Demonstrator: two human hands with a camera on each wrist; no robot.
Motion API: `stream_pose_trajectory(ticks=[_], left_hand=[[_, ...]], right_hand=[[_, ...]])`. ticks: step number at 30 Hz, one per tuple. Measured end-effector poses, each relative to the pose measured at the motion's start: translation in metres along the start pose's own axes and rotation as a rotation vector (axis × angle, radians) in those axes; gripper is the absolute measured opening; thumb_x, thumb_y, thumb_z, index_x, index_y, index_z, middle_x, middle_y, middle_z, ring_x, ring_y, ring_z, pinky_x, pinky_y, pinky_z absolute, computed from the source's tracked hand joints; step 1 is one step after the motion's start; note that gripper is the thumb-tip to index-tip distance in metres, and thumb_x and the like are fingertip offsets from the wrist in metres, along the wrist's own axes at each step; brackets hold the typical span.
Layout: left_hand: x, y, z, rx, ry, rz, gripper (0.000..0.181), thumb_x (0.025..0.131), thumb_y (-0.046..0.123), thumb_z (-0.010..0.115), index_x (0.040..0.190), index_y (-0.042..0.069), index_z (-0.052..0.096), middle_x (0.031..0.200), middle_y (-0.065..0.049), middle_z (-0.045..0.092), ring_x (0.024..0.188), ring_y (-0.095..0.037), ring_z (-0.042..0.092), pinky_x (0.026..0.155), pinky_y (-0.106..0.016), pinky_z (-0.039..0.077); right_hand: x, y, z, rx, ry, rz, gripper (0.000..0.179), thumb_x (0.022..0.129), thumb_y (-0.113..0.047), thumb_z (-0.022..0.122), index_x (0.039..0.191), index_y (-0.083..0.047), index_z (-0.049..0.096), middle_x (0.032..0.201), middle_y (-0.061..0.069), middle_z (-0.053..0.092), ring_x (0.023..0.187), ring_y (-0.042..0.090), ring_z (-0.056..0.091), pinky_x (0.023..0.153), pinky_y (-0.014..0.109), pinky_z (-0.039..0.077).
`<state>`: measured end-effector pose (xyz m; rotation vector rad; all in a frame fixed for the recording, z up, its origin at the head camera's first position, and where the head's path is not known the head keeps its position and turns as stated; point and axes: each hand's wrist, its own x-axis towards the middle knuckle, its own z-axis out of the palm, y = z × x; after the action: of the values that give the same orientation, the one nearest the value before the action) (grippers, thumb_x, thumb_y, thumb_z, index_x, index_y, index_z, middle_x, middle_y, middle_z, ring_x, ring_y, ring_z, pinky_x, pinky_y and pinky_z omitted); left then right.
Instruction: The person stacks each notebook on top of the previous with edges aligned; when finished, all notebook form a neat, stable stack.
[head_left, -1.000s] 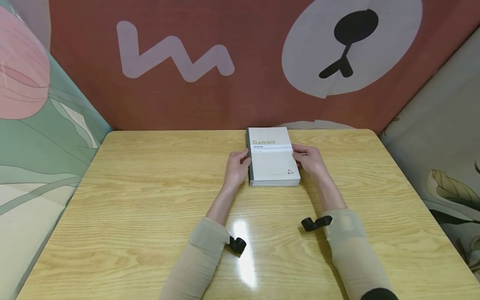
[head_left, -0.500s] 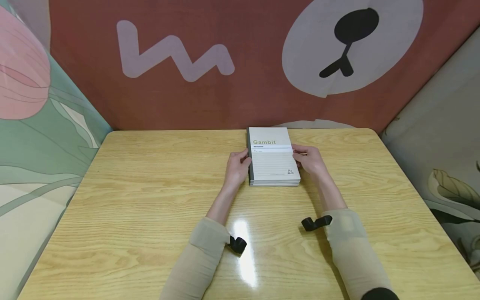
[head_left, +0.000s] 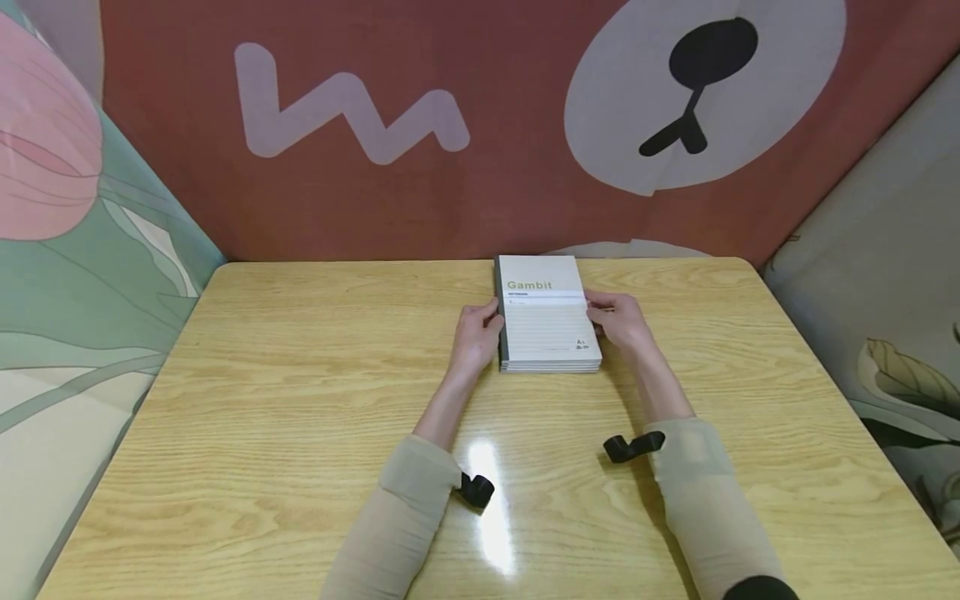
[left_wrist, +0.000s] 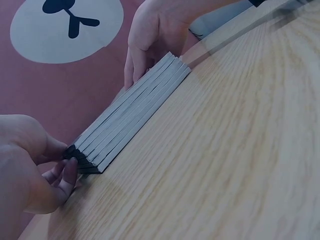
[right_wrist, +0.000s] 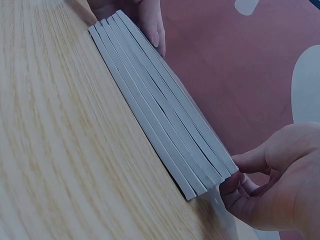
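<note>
A neat stack of several notebooks lies at the far edge of the table, its white top cover printed "Gambit" and its dark spine on the left. My left hand holds the spine side, thumb and curled fingers at the dark corner in the left wrist view. Opposite it, my right hand grips the page side of the stack. From the right wrist, the page edges of the notebooks show in layers, slightly uneven, with the right thumb and fingers at the near corner. The undersides of the fingers are partly hidden.
The wooden table spreads wide around the stack, with a light reflection in front. Behind it rises a reddish-brown printed backdrop. Patterned cloth hangs at both sides. Black wrist cameras sit at the sleeve cuffs.
</note>
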<state>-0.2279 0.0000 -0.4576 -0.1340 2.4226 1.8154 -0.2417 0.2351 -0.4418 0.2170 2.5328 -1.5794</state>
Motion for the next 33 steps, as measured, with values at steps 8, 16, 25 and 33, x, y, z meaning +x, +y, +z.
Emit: stream_pose_trajectory(ticks=[8,16,25,33], left_hand=[[0.000,0.001,0.001,0.011,-0.020,-0.009,0.045,0.106,0.015,0.052,0.151,0.008,0.048,0.141,-0.018,0.051,0.129,-0.030,0.051,0.114,-0.043,0.044],[0.001,0.001,0.000,0.011,-0.017,-0.023,0.046,0.106,0.015,0.052,0.152,0.011,0.048,0.141,-0.020,0.050,0.127,-0.030,0.051,0.114,-0.044,0.045],[0.004,-0.002,-0.004,0.013,-0.010,-0.029,0.045,0.106,0.016,0.052,0.150,0.011,0.050,0.148,-0.021,0.048,0.136,-0.031,0.048,0.120,-0.045,0.040],[0.011,0.003,-0.027,0.107,-0.080,0.048,0.045,0.106,0.015,0.050,0.150,0.008,0.052,0.124,-0.021,0.067,0.094,-0.023,0.061,0.080,-0.034,0.052]], right_hand=[[0.001,0.003,-0.002,0.015,-0.001,0.021,0.045,0.106,-0.005,0.048,0.151,-0.002,0.048,0.142,0.024,0.056,0.085,0.006,0.051,0.072,0.016,0.049],[0.001,0.001,-0.002,0.016,-0.010,0.024,0.045,0.107,-0.006,0.048,0.152,-0.002,0.047,0.142,0.025,0.056,0.085,0.006,0.051,0.073,0.017,0.049],[0.007,0.001,-0.001,0.036,-0.036,0.036,0.046,0.107,-0.008,0.048,0.153,-0.003,0.046,0.147,0.024,0.054,0.085,0.005,0.053,0.074,0.017,0.050],[0.010,0.002,-0.009,0.095,-0.026,0.039,0.049,0.106,-0.011,0.050,0.154,-0.003,0.045,0.114,0.007,0.061,0.078,0.004,0.052,0.072,0.018,0.049]])
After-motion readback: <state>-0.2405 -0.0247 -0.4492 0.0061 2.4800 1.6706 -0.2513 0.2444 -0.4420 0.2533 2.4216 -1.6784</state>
